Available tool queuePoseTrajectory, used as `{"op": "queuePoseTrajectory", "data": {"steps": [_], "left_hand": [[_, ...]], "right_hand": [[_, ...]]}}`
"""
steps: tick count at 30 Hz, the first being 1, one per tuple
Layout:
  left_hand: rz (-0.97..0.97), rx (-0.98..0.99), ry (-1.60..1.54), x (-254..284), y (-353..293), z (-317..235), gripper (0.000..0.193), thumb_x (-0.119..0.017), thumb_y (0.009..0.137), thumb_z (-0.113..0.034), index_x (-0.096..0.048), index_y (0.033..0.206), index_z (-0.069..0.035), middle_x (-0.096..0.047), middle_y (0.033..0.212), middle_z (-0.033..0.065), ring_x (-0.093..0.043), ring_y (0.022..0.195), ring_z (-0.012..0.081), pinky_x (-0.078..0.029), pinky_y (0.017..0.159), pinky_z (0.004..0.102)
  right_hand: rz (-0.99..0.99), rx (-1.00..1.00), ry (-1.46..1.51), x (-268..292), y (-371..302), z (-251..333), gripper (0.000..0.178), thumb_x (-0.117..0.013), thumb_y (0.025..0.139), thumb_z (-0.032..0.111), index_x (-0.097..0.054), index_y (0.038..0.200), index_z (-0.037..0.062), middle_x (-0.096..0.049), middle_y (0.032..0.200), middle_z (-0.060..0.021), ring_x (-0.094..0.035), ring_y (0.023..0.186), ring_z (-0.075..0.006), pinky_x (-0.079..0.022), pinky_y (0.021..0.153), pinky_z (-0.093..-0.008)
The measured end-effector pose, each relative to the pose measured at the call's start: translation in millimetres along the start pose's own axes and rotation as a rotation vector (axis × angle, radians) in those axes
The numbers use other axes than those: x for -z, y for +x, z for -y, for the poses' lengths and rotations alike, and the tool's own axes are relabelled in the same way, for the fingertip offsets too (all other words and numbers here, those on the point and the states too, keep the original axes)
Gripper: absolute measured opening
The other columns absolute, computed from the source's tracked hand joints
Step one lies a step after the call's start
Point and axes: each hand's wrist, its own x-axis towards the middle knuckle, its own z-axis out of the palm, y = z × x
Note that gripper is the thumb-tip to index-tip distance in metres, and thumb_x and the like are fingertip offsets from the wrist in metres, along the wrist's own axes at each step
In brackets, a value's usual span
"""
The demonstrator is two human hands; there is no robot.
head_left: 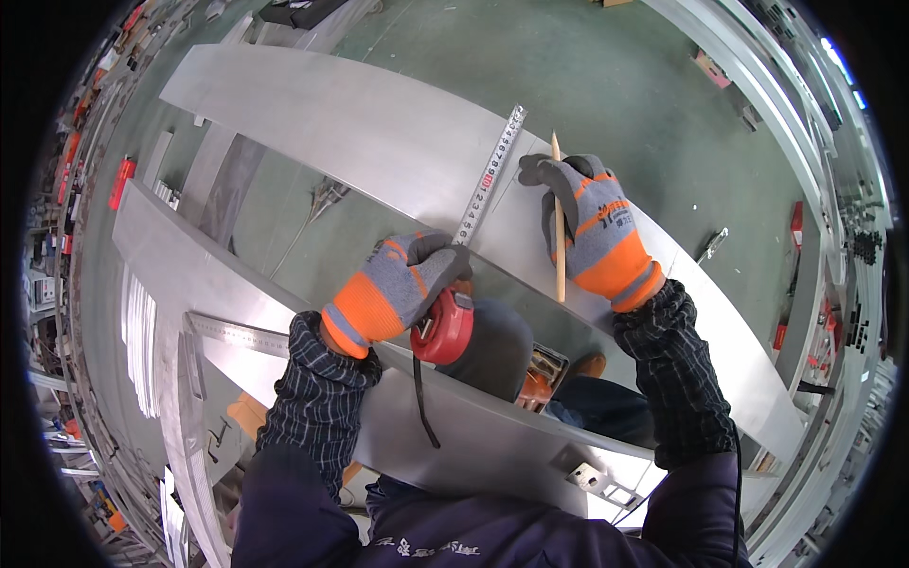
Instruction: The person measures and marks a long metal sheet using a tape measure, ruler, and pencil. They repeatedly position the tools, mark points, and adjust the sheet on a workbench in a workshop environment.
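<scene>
My left hand (386, 292), in a grey and orange work glove, is closed around a red tape measure (445, 328) with a black strap hanging from it. Its pale blade (490, 175) runs out across the far metal panel (341, 109), reaching close to that panel's far edge. A thin line shows on the metal right of the blade. To the right, my gloved right hand (598, 227) grips a wooden pencil (561, 270), its point facing away from me. That hand is over the same panel; whether it touches the metal I cannot tell.
A second metal panel (407, 431) lies nearer to me, with a gap between the two. A metal square (241, 334) rests at its left part. In the gap are an orange tool (537, 386) and legs. Metal profiles and crowded racks line both sides.
</scene>
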Motion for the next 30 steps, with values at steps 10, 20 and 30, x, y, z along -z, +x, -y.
{"op": "queuePoseTrajectory", "data": {"steps": [10, 20, 30], "left_hand": [[0.04, -0.01, 0.167, 2.4, 2.6, 11.1, 0.031, -0.059, 0.102, -0.025, -0.072, 0.113, 0.001, -0.071, 0.095, 0.0101, -0.066, 0.083, 0.0142, -0.055, 0.074, 0.0289], [0.035, -0.031, 0.236, 1.9, -5.7, 6.0, 0.025, -0.055, 0.103, -0.018, -0.07, 0.098, 0.001, -0.067, 0.094, 0.0092, -0.064, 0.08, 0.0167, -0.054, 0.075, 0.0314], [0.083, -0.056, 0.251, 6.2, -6.8, -3.6, 0.024, -0.055, 0.104, -0.019, -0.07, 0.098, -0.001, -0.065, 0.091, 0.0113, -0.065, 0.078, 0.021, -0.054, 0.073, 0.0335]], "right_hand": [[-0.468, -0.096, 0.681, -3.8, -16.1, -9.3, 0.03, -0.049, 0.106, 0.017, -0.062, 0.128, 0.0021, -0.069, 0.105, -0.0094, -0.058, 0.09, -0.0138, -0.05, 0.085, -0.0307], [-0.393, -0.149, 0.691, 12.3, -16.8, -11.4, 0.024, -0.06, 0.101, 0.013, -0.067, 0.118, -0.0032, -0.074, 0.1, -0.0122, -0.069, 0.088, -0.0173, -0.056, 0.077, -0.0282], [-0.439, -0.109, 0.676, 0.1, 20.2, -24.2, 0.013, -0.066, 0.094, 0.004, -0.067, 0.106, 0.0022, -0.07, 0.088, -0.0078, -0.068, 0.08, -0.015, -0.056, 0.07, -0.0274]]}}
